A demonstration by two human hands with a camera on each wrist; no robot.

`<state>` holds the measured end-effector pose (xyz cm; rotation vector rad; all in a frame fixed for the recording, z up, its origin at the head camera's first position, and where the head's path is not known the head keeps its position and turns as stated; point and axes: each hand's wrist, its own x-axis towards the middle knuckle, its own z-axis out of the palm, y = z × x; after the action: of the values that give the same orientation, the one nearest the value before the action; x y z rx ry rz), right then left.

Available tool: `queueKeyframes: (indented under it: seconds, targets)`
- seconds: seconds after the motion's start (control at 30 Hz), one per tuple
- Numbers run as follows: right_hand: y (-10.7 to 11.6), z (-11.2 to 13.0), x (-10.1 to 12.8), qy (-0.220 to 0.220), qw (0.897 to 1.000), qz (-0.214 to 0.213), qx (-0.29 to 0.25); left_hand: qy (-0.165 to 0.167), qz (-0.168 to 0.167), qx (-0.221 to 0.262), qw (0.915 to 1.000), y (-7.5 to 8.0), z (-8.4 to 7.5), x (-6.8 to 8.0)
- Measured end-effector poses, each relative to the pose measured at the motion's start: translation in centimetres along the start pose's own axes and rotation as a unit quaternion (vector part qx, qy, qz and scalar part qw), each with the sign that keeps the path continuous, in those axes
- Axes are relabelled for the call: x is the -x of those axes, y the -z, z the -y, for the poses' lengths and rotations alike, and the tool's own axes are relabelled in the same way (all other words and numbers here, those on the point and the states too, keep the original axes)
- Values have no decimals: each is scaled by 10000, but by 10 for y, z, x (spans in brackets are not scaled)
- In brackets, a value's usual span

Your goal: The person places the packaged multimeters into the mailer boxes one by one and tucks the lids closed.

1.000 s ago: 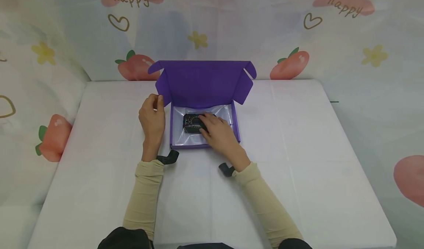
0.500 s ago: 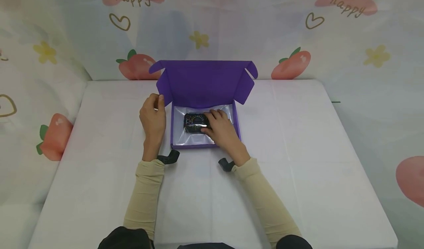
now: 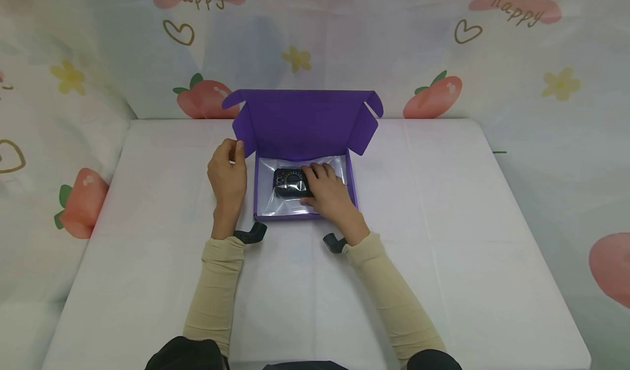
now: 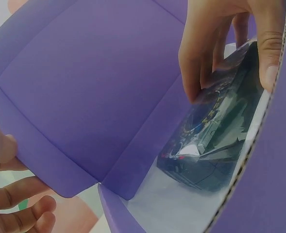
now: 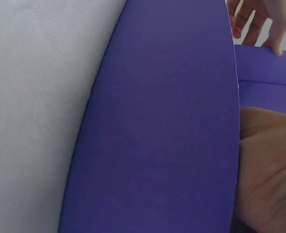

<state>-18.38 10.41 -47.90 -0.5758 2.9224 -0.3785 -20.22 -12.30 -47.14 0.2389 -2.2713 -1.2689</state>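
Bright, even light fills the head view, soft and diffuse, with only faint shadows under the forearms on the white table (image 3: 443,206). The printed backdrop (image 3: 98,58) looks washed out and bends slightly toward the edges. A pale sheen of glare sits on the clear plastic liner (image 3: 275,206) inside the purple box (image 3: 302,121). The left wrist view is close and soft, its near edges blurred. The right wrist view is nearly all out-of-focus purple and grey.
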Motion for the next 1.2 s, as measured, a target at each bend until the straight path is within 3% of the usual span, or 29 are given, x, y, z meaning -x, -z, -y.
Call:
queueKeyframes:
  seconds: [0.2, 0.53, 0.83, 1.2]
  targets:
    - [1, -3, 2, 202, 9997, 120, -66, -25, -27, 28, 10000, 1, -1, 1]
    - [2, 1, 4, 1239, 9913, 91, -445, 14, 6, -36, 10000, 1, -1, 1]
    - [-4, 5, 1, 1318, 9907, 159, -306, -11, 5, -62, 10000, 1, 0, 0]
    - [-1, 2, 0, 1317, 9876, 357, -778, -46, -44, -28, 10000, 1, 0, 0]
